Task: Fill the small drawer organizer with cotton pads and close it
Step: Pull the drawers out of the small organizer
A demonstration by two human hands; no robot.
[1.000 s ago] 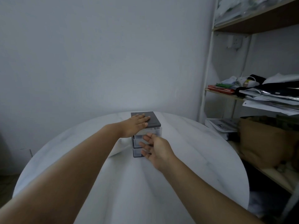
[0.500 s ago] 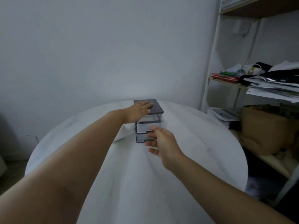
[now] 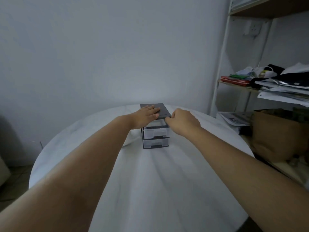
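The drawer organizer [image 3: 156,131] stands on the far half of the round white bench [image 3: 150,190], near its centre line, with its long axis running near to far and its drawer fronts facing the near side. The top drawer [image 3: 156,132] stands out a little toward the near side; the lower drawer [image 3: 155,142] sits flush. The contents of either cannot be made out. The left hand [image 3: 147,114] lies flat on the dark lid [image 3: 163,109], fingers straight, pressing down and holding nothing. The right hand [image 3: 182,121] is at the lid's near right corner, just above the top drawer, with its fingers [image 3: 168,120] curled in against the edge; whether they actually hold anything cannot be told. Judgement: the right hand is the nearer to the drawer, which lies just below and to the near left of its fingers, and any push to close it would run toward the far side. A white soft item [image 3: 132,138] lies just left of the organizer, partly hidden by the left forearm. A cluttered shelf [image 3: 237,82] stands to the right.
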